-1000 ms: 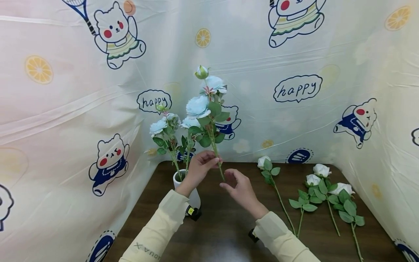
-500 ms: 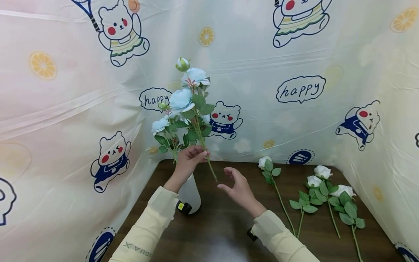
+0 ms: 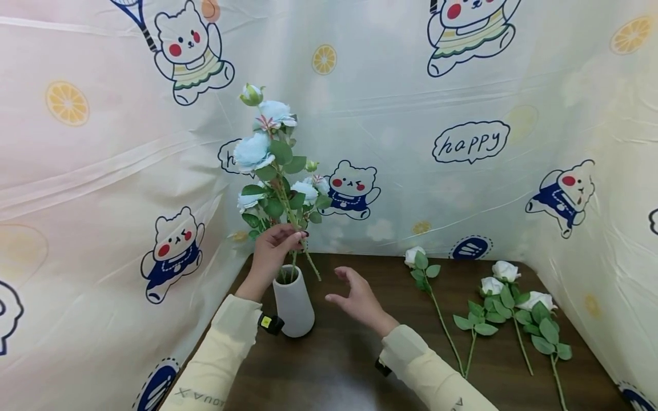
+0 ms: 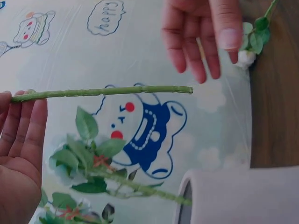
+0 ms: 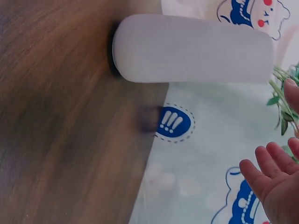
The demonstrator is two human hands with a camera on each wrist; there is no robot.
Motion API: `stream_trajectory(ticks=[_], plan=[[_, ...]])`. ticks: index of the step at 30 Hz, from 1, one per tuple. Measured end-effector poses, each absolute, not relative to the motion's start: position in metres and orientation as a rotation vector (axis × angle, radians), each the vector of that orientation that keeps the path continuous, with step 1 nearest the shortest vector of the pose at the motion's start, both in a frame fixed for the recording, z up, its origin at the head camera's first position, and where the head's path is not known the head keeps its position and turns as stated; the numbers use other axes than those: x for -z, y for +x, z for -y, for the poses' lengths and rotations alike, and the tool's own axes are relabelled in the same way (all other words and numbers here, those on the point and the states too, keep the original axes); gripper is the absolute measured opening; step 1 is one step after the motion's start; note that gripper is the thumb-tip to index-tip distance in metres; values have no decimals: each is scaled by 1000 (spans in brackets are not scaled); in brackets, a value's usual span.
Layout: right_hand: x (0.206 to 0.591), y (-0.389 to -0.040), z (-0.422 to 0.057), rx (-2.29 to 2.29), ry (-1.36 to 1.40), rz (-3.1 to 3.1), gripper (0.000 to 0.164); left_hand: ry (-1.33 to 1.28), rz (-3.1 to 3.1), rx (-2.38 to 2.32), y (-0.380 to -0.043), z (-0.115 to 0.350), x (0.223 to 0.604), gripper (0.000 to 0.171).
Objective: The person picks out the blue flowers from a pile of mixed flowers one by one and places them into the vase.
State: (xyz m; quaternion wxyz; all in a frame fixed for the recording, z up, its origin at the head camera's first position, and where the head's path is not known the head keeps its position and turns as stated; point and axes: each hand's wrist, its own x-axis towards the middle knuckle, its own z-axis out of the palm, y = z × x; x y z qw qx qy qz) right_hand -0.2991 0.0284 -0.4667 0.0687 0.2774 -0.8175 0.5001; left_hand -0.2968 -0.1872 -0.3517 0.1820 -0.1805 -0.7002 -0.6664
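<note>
My left hand [image 3: 269,257] pinches the stem of an artificial light-blue flower spray [image 3: 254,151], its blooms up and its stem slanting down to the right. In the left wrist view the stem's bare cut end [image 4: 177,89] points away from the fingers. Below and beside it stands a white vase [image 3: 295,311], upright, with other blue flowers [image 3: 305,193] in its mouth. The held stem's lower end is outside the vase, up and right of the rim. My right hand [image 3: 360,297] hovers right of that end, fingers spread and holding nothing.
On the right of the dark wooden table [image 3: 329,365] lie several white roses with green leaves, among them one rose [image 3: 415,257] nearer the middle and another [image 3: 537,299] at the far right. A patterned curtain [image 3: 380,114] encloses the back and sides.
My left hand has carried the blue flower spray leftward, from right of the vase to over it. The right hand has shifted slightly left and is apart from the stem end.
</note>
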Motion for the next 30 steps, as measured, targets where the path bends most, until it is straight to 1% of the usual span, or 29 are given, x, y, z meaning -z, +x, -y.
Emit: stream_trajectory(ticks=[7, 14, 19, 30], plan=[[469, -297, -10, -1484, 858, 2582, 64, -502, 1920, 1830, -299, 202, 350, 21], [470, -291, 9, -1487, 887, 2644, 65, -425, 1908, 1769, -294, 218, 351, 22], [474, -292, 23, -1542, 849, 2659, 66, -396, 1902, 1759, -291, 228, 351, 19], [480, -298, 38, -1610, 785, 2671, 78, -278, 1895, 1716, -285, 237, 355, 23]])
